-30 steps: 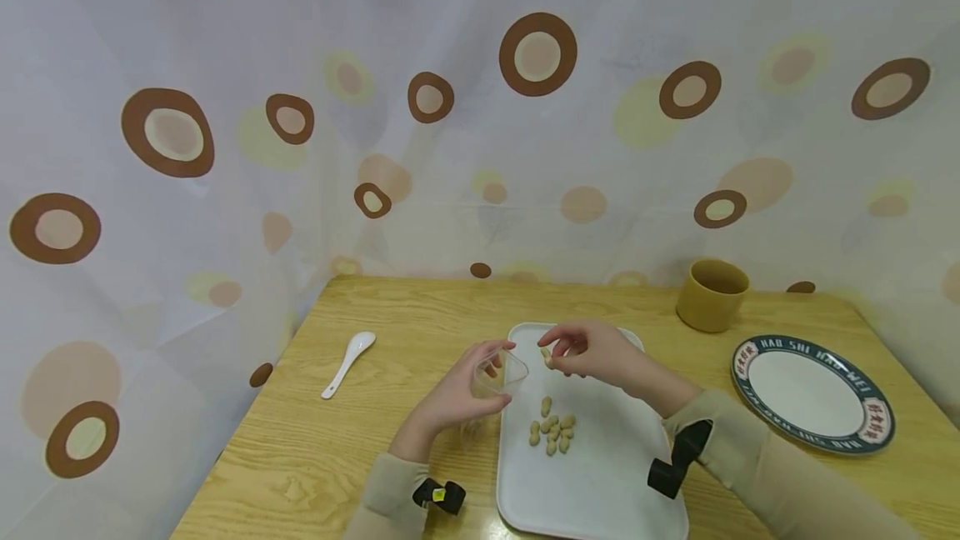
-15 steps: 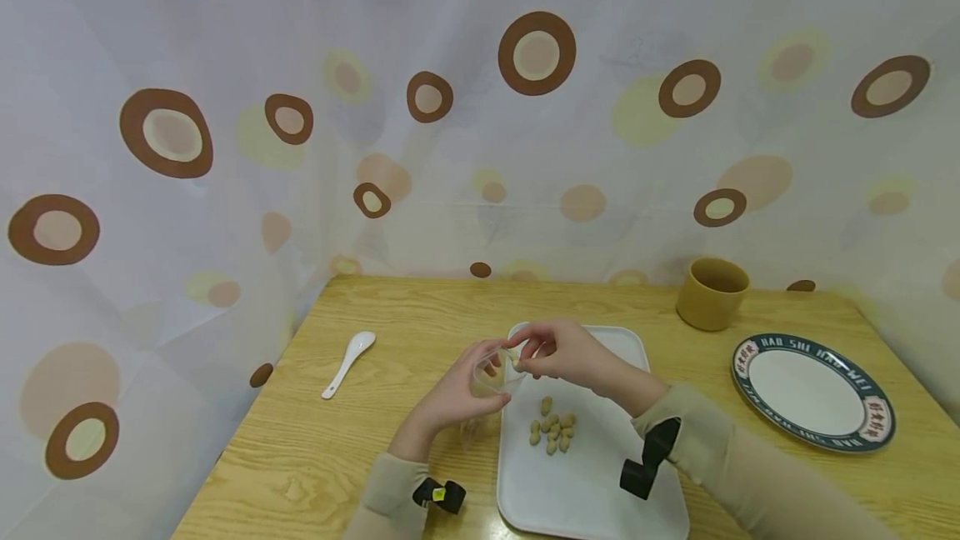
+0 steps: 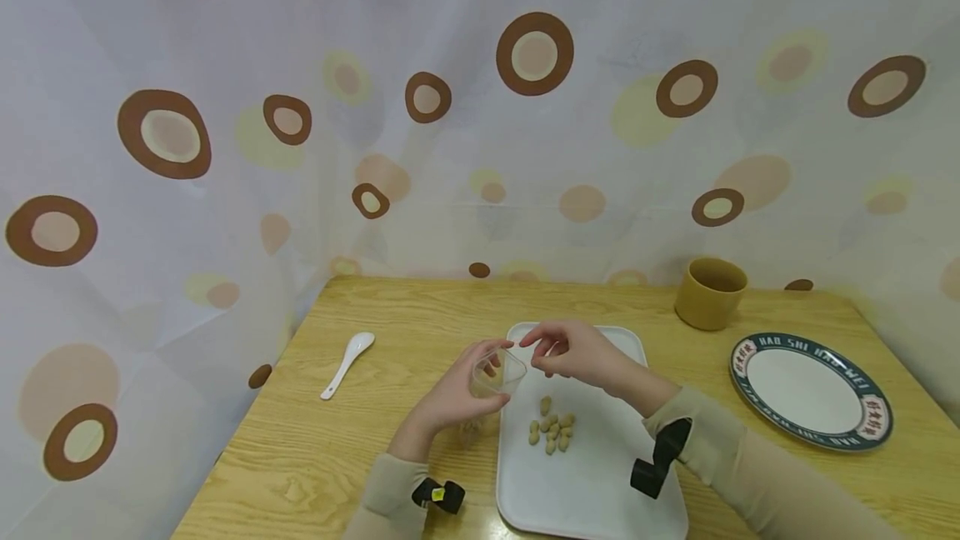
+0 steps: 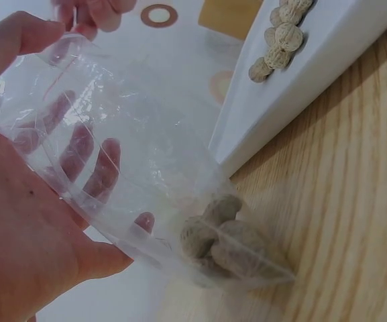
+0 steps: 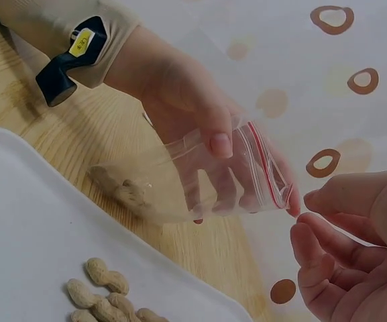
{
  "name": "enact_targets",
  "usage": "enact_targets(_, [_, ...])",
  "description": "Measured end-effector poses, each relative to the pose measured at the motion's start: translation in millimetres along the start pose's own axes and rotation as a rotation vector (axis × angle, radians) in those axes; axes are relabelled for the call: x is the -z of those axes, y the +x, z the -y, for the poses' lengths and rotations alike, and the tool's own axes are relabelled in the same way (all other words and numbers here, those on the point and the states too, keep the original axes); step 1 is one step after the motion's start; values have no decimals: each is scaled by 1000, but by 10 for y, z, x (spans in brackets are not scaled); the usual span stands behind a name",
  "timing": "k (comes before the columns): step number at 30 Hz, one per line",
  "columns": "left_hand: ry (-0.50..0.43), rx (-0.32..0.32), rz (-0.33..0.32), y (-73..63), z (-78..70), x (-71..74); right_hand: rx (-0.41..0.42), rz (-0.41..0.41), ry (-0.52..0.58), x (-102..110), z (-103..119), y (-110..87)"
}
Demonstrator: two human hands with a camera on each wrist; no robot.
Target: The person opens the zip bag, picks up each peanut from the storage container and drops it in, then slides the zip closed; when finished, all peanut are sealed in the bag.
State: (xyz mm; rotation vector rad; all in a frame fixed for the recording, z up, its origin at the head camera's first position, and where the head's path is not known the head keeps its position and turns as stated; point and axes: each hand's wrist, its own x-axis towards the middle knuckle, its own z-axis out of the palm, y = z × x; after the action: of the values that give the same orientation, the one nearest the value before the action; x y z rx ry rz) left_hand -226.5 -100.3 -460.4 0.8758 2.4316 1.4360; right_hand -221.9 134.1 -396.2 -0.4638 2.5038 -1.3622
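The wooden table (image 3: 420,302) carries everything; clock positions here run from the tray's centre in the head view. The white tray (image 3: 607,482) lies flat on it, and the rimmed plate (image 3: 806,392) sits apart at 3 o'clock. The clear bag (image 5: 159,191) slants at 10 o'clock, beside and partly over the tray's edge, mouth up, tail low over the wood; whether the tail touches is unclear. The left hand (image 3: 459,390) grips it, fingers spread round the film, thumb and forefinger wide. The right hand (image 3: 577,352) is above the tray at 12 o'clock, near the bag's mouth, fingers loosely bent, a narrow gap to the thumb and nothing seen between. The mug (image 3: 711,297) stands between 1 and 2 o'clock, the spoon (image 3: 347,365) lies between 9 and 10. Loose peanuts (image 3: 552,426) cluster at 9 o'clock on the tray; the bagged nuts (image 4: 227,241) gather in the bottom corner.

For clean handling, I would keep that wide left spread, hold the tail lowest, pinch each nut at its waist, and release only past the red seal (image 5: 267,161).
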Motion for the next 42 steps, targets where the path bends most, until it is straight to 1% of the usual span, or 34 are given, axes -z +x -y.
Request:
enact_targets(9, [5, -1, -6, 7, -1, 11, -71, -7, -29, -16, -199, -13])
enact_targets(16, [-3, -3, -5, 0, 7, 7, -150, -26, -48, -53, -378, -15])
enact_targets(22, [-10, -2, -8, -2, 10, 11, -184, -21, -82, -89, -511, -21])
enact_targets(26, [-14, 2, -8, 3, 19, 12, -194, -8, -83, -133, -590, -22])
enact_targets(32, [-19, 5, -6, 1, 15, 18, -185, 18, -69, -194, -647, -37])
enact_targets(42, [-31, -8, -7, -8, -5, 28, -192, 3, -92, -284, -717, 6])
